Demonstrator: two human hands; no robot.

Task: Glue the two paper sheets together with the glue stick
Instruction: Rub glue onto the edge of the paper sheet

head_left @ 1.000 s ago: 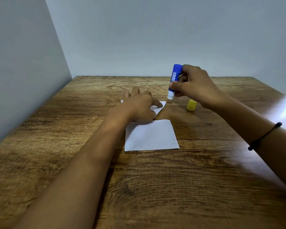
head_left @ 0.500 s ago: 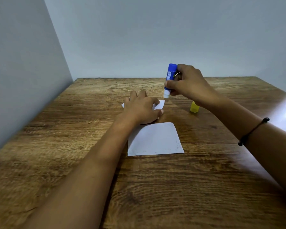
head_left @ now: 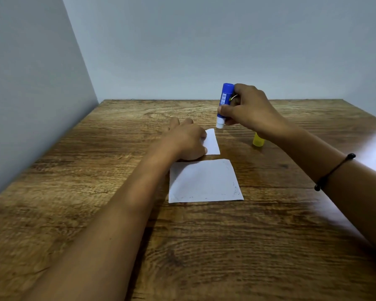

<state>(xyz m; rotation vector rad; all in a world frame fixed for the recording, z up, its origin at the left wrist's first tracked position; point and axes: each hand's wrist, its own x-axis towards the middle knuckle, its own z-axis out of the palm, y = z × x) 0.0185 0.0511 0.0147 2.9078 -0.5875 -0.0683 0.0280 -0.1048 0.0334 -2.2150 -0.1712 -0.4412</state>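
Two white paper sheets lie on the wooden table (head_left: 96, 170). The near sheet (head_left: 204, 183) lies flat and uncovered. The far sheet (head_left: 212, 141) is mostly hidden under my left hand (head_left: 186, 141), which presses flat on it with fingers spread; only its right strip shows. My right hand (head_left: 248, 107) grips a blue glue stick (head_left: 225, 101), held upright with its white uncapped tip pointing down, just above the far sheet's right corner. The tip is not touching the paper.
The yellow cap (head_left: 258, 140) of the glue stick stands on the table under my right wrist. A grey wall runs along the left edge and another along the back. A black bracelet (head_left: 332, 172) circles my right forearm.
My left hand turned the far sheet so its right edge now lies straight rather than as a pointed corner. My right hand with the glue stick drifted slightly left, toward that sheet.
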